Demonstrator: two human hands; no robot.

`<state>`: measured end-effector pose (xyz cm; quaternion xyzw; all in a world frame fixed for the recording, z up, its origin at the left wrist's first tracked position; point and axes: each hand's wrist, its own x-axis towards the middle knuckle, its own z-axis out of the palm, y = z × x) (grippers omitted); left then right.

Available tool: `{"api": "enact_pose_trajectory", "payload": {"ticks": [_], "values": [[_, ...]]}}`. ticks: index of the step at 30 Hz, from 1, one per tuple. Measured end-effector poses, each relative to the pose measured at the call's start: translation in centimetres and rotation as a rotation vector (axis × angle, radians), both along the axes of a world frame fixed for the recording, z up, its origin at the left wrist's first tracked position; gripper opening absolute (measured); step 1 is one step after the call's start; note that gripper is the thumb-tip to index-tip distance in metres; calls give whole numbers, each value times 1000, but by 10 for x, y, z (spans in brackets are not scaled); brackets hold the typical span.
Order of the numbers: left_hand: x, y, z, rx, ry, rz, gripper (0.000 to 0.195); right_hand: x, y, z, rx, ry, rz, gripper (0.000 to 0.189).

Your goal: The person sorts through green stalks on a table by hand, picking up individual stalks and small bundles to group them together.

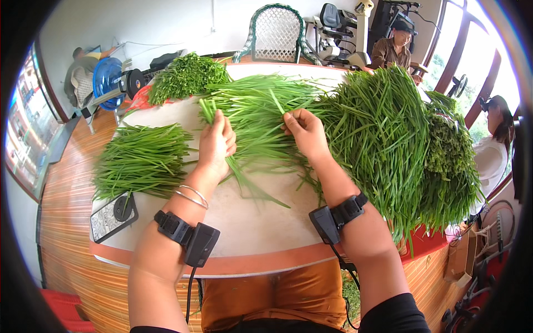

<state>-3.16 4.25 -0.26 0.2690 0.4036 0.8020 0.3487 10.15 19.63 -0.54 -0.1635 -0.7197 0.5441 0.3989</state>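
My left hand (216,143) is closed around a small bunch of garlic chives (207,110). The pale cut ends stick up above the thumb, and the leaves trail blurred below the fist. Between thumb and fingers of my right hand (307,131) is a chive blade (276,101), pointing up and left. Under and behind both hands lies a loose spread of chives (258,91) across the table. A trimmed pile of chives (141,160) rests left of my left hand. To the right of my right hand rises a large heap of chives (379,145).
A phone (114,216) lies at the left of the white table (266,224). Bundled chives (187,77) sit on red plastic at the back left. Beyond are a wicker chair (277,35), exercise equipment (333,33) and two people (391,52) at the right. Cables hang from my forearm straps.
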Motion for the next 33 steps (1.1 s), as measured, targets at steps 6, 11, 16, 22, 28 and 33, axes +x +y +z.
{"api": "enact_pose_trajectory", "payload": {"ticks": [6,11,16,22,28,33], "values": [[21,-2,8,-197,184,-119,36,6,-31,17,229,-134,188,12],[7,8,-11,-67,193,12,28,4,-34,16,286,-225,145,16],[-5,8,-13,134,-59,-51,27,5,-13,11,133,-88,-97,21],[-19,11,-22,304,-182,-129,28,12,11,13,-102,137,-220,25],[-16,9,-18,340,-233,-147,30,9,13,10,-118,189,-229,23],[-12,-1,0,167,-117,-344,30,12,9,11,334,103,-362,15]]}}
